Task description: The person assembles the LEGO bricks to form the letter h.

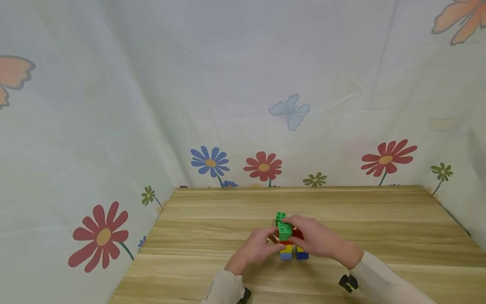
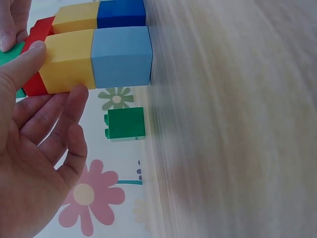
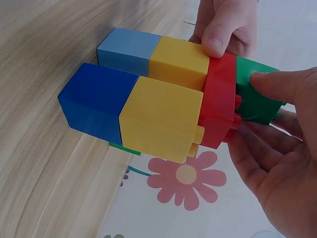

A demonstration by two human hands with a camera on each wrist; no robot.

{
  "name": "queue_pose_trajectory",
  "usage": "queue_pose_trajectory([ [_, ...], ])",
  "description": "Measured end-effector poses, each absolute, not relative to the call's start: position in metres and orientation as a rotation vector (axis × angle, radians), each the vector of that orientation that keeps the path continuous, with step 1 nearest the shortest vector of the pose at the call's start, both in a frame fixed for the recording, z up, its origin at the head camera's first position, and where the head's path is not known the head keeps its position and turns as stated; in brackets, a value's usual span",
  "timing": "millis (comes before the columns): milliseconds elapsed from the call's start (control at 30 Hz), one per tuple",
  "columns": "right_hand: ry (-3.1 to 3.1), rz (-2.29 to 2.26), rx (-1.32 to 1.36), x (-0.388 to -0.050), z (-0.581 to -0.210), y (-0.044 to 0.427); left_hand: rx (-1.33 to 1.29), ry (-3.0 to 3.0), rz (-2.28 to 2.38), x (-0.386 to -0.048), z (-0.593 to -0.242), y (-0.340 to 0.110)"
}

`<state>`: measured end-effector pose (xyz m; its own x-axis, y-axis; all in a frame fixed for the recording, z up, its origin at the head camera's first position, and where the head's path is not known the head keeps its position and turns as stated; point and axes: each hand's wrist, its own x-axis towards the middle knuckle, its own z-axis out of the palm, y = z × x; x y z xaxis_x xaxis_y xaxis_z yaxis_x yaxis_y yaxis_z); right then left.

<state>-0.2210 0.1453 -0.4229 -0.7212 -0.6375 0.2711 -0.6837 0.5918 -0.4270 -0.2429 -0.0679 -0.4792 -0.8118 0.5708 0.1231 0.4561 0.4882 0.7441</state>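
Note:
A toy brick build stands on the table, made of two columns bridged by a red brick (image 3: pixel 219 94). One column has a light blue brick (image 2: pixel 122 59) under a yellow brick (image 2: pixel 68 59); the other has a dark blue brick (image 3: pixel 99 99) under a second yellow brick (image 3: pixel 161 119). On the red brick's left end sits a green brick (image 1: pixel 285 233), pinched between thumb and fingers of my right hand (image 1: pixel 317 238). My left hand (image 1: pixel 258 245) holds the left column, its thumb near the yellow-red seam. Several red studs stay exposed in the right wrist view.
Behind the build, a separate green brick (image 1: pixel 280 216) stands on the wood-grain table (image 1: pixel 212 219). A flower-printed cloth (image 1: pixel 235 105) hangs along the table's back and sides.

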Motion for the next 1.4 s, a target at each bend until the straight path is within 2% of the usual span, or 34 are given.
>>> queue_pose_trajectory([
  [1400,-2.672,0.803,1.127,-0.2271,-0.4280,0.1456,0.856,2.610,1.185,-0.2430,-0.4783,-0.0669],
])
